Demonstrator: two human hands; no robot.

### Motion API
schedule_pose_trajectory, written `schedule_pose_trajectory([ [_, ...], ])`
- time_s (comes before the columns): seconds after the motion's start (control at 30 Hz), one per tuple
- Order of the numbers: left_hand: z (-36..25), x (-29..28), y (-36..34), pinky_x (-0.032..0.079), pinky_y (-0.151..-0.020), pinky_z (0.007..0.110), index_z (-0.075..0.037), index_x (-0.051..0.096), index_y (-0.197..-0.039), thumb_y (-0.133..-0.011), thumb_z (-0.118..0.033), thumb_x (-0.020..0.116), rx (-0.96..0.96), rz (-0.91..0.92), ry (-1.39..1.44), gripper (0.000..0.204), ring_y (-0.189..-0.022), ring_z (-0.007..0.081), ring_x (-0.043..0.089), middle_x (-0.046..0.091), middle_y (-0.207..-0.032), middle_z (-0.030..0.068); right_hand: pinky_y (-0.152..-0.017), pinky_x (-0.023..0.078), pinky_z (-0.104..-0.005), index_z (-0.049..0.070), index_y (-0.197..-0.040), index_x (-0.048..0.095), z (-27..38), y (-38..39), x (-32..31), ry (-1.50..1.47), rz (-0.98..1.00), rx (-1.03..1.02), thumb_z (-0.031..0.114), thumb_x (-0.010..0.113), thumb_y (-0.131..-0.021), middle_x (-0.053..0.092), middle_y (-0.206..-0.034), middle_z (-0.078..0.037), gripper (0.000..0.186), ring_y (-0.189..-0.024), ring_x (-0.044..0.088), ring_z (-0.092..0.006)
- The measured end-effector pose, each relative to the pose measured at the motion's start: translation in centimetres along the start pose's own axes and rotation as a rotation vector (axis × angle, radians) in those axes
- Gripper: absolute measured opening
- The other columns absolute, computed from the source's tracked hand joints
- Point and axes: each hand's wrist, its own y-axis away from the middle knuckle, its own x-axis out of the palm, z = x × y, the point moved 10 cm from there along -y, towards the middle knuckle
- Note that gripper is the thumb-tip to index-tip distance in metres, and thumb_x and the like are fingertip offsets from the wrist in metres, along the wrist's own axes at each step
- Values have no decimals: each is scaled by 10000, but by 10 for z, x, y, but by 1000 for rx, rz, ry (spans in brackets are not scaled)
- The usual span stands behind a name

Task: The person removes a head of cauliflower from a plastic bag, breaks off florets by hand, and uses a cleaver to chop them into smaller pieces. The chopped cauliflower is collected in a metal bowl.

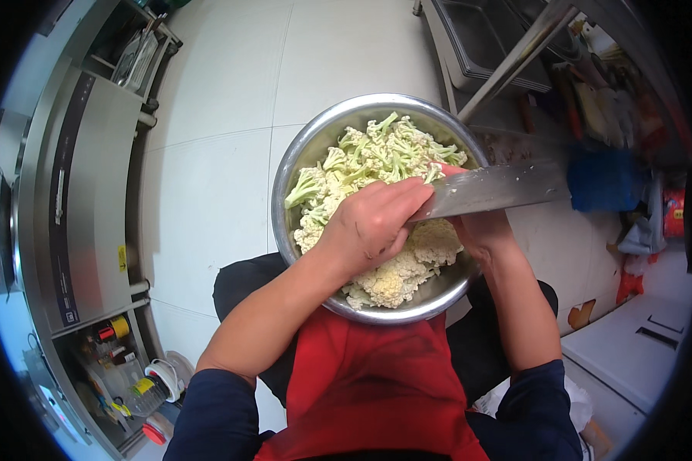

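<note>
"How are the hands?"
"The left hand (373, 223) is curled around one end of the knife (507, 187); the right hand (478, 232) is partly behind it, grip untellable."
"And the cauliflower (384, 150)?"
"Inside the steel bowl (447, 287) beneath them."

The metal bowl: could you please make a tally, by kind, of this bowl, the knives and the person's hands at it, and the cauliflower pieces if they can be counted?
Metal bowl: 1
Knife: 1
Left hand and right hand: 2
Cauliflower pieces: too overlapped to count
Total, without cauliflower: 4
</note>
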Motion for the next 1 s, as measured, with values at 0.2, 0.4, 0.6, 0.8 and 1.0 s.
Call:
schedule_pose_trajectory([
  [0.2,41,-11,10,530,-671,328,-14,761,-1176,-980,-116,674,-530,-27,312,237,-730,124,664,733,-839,98,-901,633,-256,-26,-1461,598,2,-1,13,75,64,151,-18,610,-1032,720,-1267,-103,429,-1087,714,-146],
  [0.4,99,-46,30,526,-695,387,4,746,-1071,-950,-204,643,-873,-159,247,261,-679,185,637,678,-730,140,-869,639,-225,-38,-1482,573,13,-12,3,83,-11,125,-32,553,-1043,688,-1308,-136,440,-1063,707,-143],
  [0.6,102,-60,39,536,-741,345,-15,766,-1142,-947,-201,670,-934,-263,319,286,-726,151,643,733,-815,64,-942,616,-319,-7,-1513,565,15,-21,5,286,-121,-63,32,596,-1032,629,-1443,-194,484,-1133,704,-226],
  [0.8,111,-77,50,525,-702,303,3,770,-1131,-958,-167,704,-967,-355,364,251,-711,106,628,740,-842,27,-1011,565,-422,10,-1254,745,12,-5,46,1194,189,-139,130,701,-955,720,-1301,-246,325,-1191,715,-351],
  [1.0,104,-88,54,499,-615,278,3,755,-1033,-968,-170,714,-1004,-422,453,189,-654,77,596,692,-792,3,-905,562,-327,-15,-1194,750,5,-7,34,1280,121,-293,94,739,-901,747,-1064,-117,312,-989,717,-204],
])
